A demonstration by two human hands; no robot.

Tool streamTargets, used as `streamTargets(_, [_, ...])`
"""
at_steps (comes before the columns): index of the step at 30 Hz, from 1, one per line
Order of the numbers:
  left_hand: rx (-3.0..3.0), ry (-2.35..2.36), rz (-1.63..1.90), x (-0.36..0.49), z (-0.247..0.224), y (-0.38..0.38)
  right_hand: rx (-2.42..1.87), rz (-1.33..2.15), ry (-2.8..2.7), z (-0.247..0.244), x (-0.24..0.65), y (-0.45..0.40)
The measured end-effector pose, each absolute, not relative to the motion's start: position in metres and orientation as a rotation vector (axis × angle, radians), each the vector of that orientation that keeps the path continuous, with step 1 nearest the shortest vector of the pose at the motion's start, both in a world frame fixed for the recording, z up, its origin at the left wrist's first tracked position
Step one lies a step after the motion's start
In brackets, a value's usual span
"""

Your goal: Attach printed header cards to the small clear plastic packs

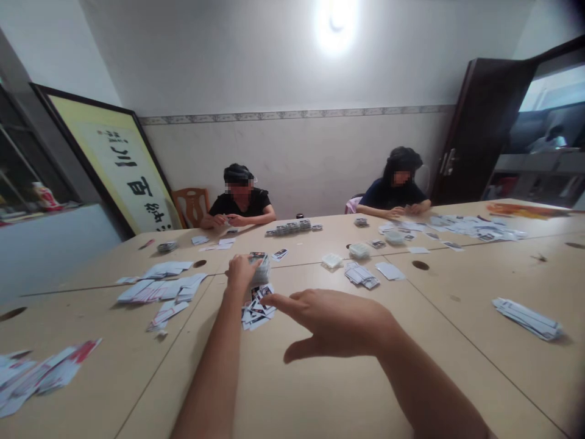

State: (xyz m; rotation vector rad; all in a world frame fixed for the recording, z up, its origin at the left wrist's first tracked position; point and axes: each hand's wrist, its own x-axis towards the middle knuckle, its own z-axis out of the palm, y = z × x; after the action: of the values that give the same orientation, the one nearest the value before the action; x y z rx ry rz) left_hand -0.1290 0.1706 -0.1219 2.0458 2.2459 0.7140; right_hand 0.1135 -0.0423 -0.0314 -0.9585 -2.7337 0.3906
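My left hand (241,272) reaches forward over the table, its fingers and thumb around a stack of small clear cases (261,274) with a dark printed card on top. Part of the stack is hidden behind the hand. Just in front of it lies a loose heap of small printed cards (256,311), dark pictures showing on some and white on others. Nearer to me, my right hand (340,323) hovers above the table with nothing in it, thumb apart from the stretched fingers. Its fingertips overlap the right edge of the card heap in view.
White paper slips (159,289) lie in piles on the left. Clear cases (332,261) and a card pile (362,275) sit right of centre. A row of stacked packs (289,228) stands farther back. Two people sit across the table (457,366), their hands on small items.
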Motion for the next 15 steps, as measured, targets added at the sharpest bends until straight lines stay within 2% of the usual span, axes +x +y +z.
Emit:
streamTargets(9, [1.946,2.101,0.900,-0.140,-0.112,0.173,-1.142,0.554,-2.720,-0.037,0.108,-0.008])
streamTargets(15, [1.838,1.972,1.326,-0.159,-0.076,0.162,-1.221,0.389,-2.534,-0.113,0.059,0.067])
